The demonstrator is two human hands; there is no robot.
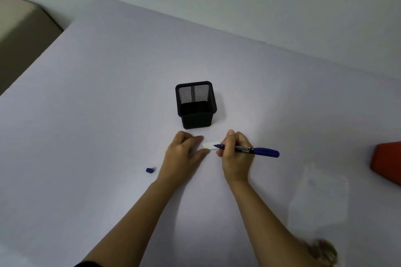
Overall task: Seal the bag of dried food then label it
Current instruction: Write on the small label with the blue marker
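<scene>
left hand [184, 154]: fingers pinning white label [211, 145] flat on bench [86, 115] | right hand [235, 154]: gripping blue marker [249, 149], tip on label | marker cap [149, 170]: loose, left | mesh pen holder [196, 104]: behind

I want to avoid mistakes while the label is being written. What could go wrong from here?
The label is small and only the left hand pins its edge, so it may slide under the marker in the right hand. The loose cap lies apart and could roll away, leaving the marker to dry.
</scene>
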